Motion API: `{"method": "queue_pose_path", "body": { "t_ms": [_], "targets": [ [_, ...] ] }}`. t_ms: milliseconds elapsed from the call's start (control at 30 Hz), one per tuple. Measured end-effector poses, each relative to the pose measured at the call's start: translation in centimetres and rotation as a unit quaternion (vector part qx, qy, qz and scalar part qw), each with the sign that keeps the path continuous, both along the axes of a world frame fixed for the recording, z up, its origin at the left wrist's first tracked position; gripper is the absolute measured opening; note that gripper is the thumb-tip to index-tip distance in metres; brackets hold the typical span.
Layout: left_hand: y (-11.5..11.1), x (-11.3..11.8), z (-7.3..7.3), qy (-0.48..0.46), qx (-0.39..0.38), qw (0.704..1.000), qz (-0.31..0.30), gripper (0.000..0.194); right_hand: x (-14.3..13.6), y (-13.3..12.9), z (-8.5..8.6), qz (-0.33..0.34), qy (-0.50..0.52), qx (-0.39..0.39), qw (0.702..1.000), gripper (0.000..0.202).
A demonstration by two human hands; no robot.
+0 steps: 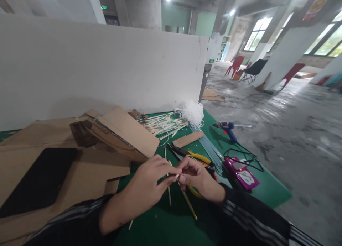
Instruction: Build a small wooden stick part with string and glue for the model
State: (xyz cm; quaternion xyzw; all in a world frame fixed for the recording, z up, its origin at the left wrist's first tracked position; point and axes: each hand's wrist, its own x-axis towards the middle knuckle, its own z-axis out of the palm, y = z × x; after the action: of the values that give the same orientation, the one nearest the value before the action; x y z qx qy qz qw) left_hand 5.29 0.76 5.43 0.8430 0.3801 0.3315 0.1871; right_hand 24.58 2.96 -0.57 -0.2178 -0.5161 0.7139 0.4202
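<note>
Over the near part of the green table, my left hand (153, 176) and my right hand (196, 176) meet, fingers closed in a pinch. A thin wooden stick (188, 202) slants down from between the fingertips, its lower end toward me. Something small and pale shows at the left fingertips; fingers hide most of it. Another thin stick (169, 194) passes upright behind the left fingers. Pliers with yellow handles (200, 157) lie just beyond my right hand, partly covered by it.
Folded cardboard (130, 132) and a black flat panel (40, 182) lie left. Behind are a heap of sticks (162, 125) and tangled white cord (192, 114). Clear rods (208, 150), a blue glue gun (227, 128) and a purple power strip (242, 173) with black cable lie right.
</note>
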Motion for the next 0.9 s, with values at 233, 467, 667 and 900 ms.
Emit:
{"method": "queue_pose_path", "body": {
  "t_ms": [233,467,667,900],
  "targets": [
    [0.13,-0.08,-0.15,0.016,0.023,1.0,0.008,0.012,-0.15,-0.05,0.27,-0.019,0.004,-0.011,1.0,0.025],
    [0.04,-0.07,-0.46,0.009,-0.001,1.0,0.004,0.012,0.05,0.04,0.2,0.001,-0.009,-0.014,1.0,0.028],
    [-0.04,-0.09,-0.67,0.011,0.002,1.0,-0.003,0.012,0.22,0.06,0.15,0.022,-0.01,0.001,1.0,0.028],
    [-0.16,-0.03,-0.59,0.022,0.02,0.999,-0.015,0.016,0.42,0.01,-0.26,0.034,-0.011,0.011,0.999,0.025]
  ]
}}
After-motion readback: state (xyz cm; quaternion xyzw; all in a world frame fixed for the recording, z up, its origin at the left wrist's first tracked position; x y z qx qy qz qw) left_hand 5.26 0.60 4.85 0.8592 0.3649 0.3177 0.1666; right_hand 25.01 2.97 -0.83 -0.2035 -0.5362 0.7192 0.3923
